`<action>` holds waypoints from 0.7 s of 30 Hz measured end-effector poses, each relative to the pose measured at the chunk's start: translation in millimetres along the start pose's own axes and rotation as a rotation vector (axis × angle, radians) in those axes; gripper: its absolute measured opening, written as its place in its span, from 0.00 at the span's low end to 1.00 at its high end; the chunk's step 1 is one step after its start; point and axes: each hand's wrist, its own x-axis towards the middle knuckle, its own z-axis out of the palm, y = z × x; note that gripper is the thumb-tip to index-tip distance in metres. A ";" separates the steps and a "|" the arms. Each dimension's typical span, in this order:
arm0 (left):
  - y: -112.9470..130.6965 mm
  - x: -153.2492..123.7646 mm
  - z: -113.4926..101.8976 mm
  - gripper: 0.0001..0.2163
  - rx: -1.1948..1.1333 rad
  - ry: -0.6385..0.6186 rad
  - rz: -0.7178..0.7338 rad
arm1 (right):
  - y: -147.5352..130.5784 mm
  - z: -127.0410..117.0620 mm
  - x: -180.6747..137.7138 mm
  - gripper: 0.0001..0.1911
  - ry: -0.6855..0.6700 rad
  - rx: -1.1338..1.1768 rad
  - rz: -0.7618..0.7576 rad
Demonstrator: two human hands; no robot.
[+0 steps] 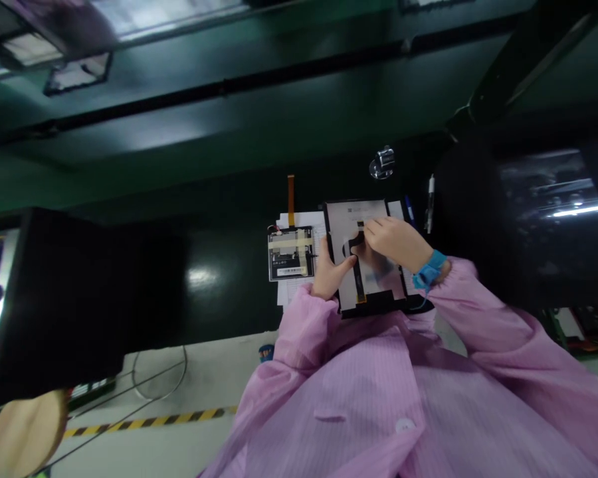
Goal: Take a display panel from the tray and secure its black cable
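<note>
One thin rectangular panel with silvery back and black border (379,272), at the near side of the black desk (229,239), its left edge gripped by the left hand (327,271), the right hand (389,240) bent-fingered at its black ribbon cable (359,282), whether pinching cannot be told. Left of the panel: one black-framed, tape-crossed electronic unit (290,253) on white paper sheets (288,292); beyond it, one small clear-and-silver object (382,163); right, one white-and-black pen (430,202). Markings: panel's small dark print and unit's white label strip (292,271), both illegible.
</note>
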 end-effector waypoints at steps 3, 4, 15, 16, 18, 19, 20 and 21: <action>-1.8 0.9 -0.1 0.30 -0.002 0.003 -0.006 | -1.0 -6.0 3.5 0.17 -0.061 -0.010 -0.018; -2.1 1.1 -0.1 0.30 -0.001 0.003 -0.008 | -1.3 -7.1 4.5 0.17 -0.069 -0.013 -0.024; -2.5 1.7 -0.6 0.31 -0.045 -0.016 -0.016 | -4.7 -7.9 2.0 0.18 -0.122 -0.050 -0.049; -3.6 2.1 -0.5 0.31 -0.039 -0.017 -0.001 | -5.1 -8.7 1.5 0.17 -0.120 -0.057 -0.042; -6.9 3.0 -0.3 0.29 -0.021 -0.013 0.031 | -5.7 -9.6 1.7 0.12 -0.113 -0.073 -0.031; -9.0 3.5 -0.2 0.29 -0.019 -0.010 0.037 | -5.8 -9.6 2.4 0.10 -0.112 -0.079 -0.030; -11.4 4.1 -0.1 0.29 -0.023 -0.010 0.032 | -5.7 -9.2 3.4 0.10 -0.116 -0.084 -0.032; -13.8 4.9 0.0 0.29 -0.031 -0.012 0.021 | -5.4 -8.5 4.7 0.10 -0.122 -0.087 -0.037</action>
